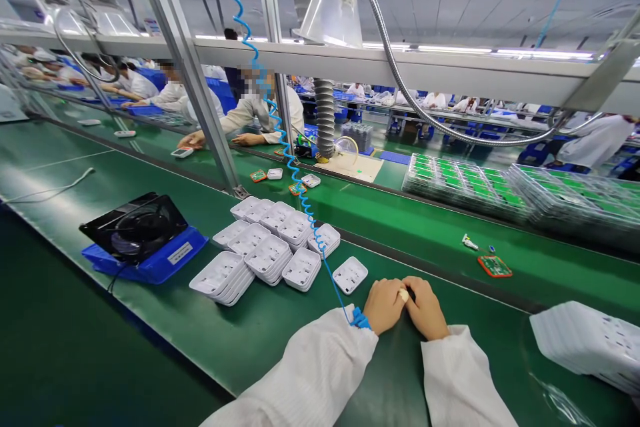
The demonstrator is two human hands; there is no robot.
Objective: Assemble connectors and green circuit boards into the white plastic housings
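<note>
My left hand (384,303) and my right hand (426,307) rest together on the green bench mat (280,327), fingers curled and pressed against each other. A small pale piece (404,295) shows between them; I cannot make out what it is. Both arms wear white sleeves. A blue coiled cord (300,200) runs from my left wrist up to the overhead frame. A single white plastic housing (350,275) lies just left of my left hand. Stacks of the same white housings (265,253) sit further left.
A black fan on a blue base (143,237) stands at the left. On the green conveyor belt (430,227) lie a small green circuit board (495,266) and a small white part (469,242). Trays of green boards (465,183) sit beyond. A stack of white trays (590,340) is at right. Other people work across the line.
</note>
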